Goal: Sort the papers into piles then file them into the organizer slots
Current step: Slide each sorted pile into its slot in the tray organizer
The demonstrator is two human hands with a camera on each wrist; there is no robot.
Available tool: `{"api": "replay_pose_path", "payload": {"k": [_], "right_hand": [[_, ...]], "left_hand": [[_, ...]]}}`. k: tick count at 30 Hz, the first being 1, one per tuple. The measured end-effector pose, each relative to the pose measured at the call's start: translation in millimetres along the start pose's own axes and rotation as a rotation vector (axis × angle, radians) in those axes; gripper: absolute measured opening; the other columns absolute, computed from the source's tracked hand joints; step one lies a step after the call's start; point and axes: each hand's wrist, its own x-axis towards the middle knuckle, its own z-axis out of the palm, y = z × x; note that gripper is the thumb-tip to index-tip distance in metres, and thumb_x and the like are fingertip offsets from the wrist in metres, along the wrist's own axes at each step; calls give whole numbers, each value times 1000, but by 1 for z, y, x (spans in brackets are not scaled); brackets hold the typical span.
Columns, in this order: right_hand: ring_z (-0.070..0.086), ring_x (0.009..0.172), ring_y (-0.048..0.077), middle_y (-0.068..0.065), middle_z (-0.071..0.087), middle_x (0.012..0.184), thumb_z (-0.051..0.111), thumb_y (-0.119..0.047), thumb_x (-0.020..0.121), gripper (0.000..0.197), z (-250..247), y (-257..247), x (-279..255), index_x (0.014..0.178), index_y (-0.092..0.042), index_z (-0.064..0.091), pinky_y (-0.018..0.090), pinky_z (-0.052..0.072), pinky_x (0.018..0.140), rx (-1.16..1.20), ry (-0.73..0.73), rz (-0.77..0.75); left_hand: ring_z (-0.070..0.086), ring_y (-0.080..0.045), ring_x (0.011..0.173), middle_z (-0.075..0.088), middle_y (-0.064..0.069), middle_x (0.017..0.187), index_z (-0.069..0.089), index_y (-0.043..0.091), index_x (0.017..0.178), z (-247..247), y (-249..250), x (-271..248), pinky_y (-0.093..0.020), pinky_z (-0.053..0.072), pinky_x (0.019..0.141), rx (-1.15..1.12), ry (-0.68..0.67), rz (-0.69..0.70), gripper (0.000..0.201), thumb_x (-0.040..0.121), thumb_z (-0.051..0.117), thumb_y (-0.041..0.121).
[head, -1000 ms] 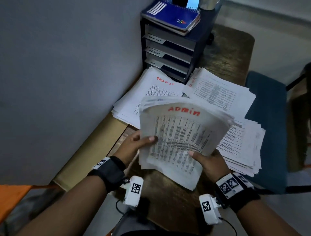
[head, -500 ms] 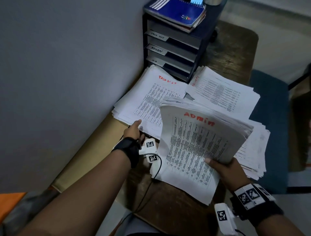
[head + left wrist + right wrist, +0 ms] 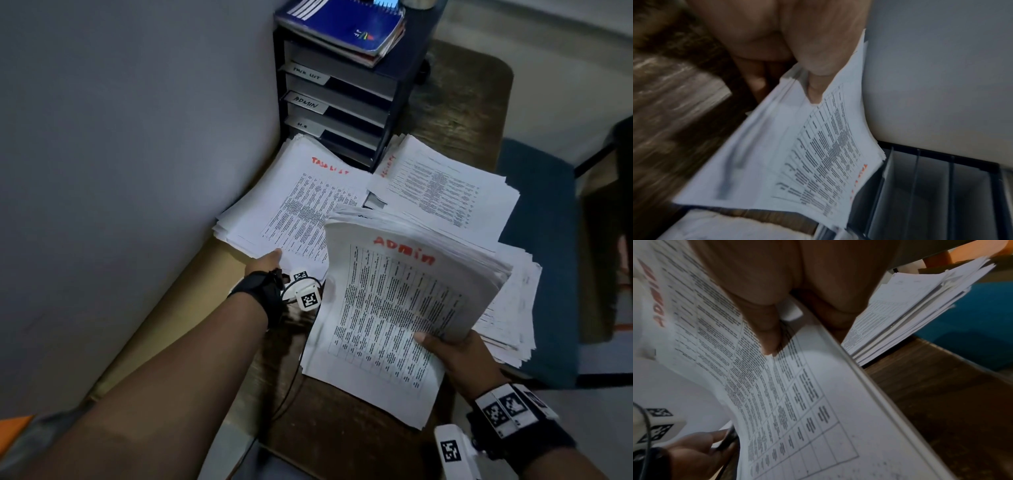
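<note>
Organizer (image 3: pixel 337 99) w/ ADMIN slot stands far end of tabletop (image 3: pixel 455 102), straight ahead of ADMIN stack (image 3: pixel 394 308) gripped in right hand (image 3: pixel 455 356); left hand (image 3: pixel 265 265) pinches task-list pile (image 3: pixel 294 202) nr corner

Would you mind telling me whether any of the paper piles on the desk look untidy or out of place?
Yes. The pile at the desk's right edge is fanned and ragged, overhanging toward the blue chair. The ADMIN stack in the right hand bows, its far sheets splayed. The left hand pinches the TASK LIST pile's corner.
</note>
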Motion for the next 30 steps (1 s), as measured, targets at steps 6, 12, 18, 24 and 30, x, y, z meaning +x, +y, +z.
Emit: {"api": "replay_pose_path", "payload": {"k": [6,12,18,24,30], "right_hand": [[74,84,20,4,77,89,90,-60,37,72,-5,-4,2,93,-16,74,45,57,81,23,-33,13],[71,92,21,-3,77,93,85,-73,27,71,-17,4,12,86,-34,76,53,54,89,-8,-13,33],[70,95,24,2,76,97,90,-41,52,44,-20,-4,12,91,-27,74,55,52,93,15,-51,11],[71,97,27,6,76,101,93,-57,32,74,-19,-4,22,95,-23,76,56,52,93,74,-118,13],[70,99,20,0,76,103,91,-42,52,51,-13,-17,32,98,-26,74,48,51,96,44,-148,-59]], "left_hand": [[62,-36,112,59,-16,134,45,0,141,-14,-21,-9,-44,52,97,9,101,83,75,84,68,43],[56,-10,48,64,-15,118,52,-8,129,-57,-55,-39,-23,39,46,101,147,178,59,94,61,38],[59,-21,53,67,-20,106,58,-10,111,-94,-100,-51,-31,42,59,203,202,103,56,92,61,43],[68,-36,83,72,-20,99,68,-2,98,-109,-117,-51,-43,54,80,195,178,51,63,80,63,59],[58,-35,113,53,-17,130,53,3,124,-118,-109,-58,-40,48,100,161,314,55,101,60,71,79]]}}
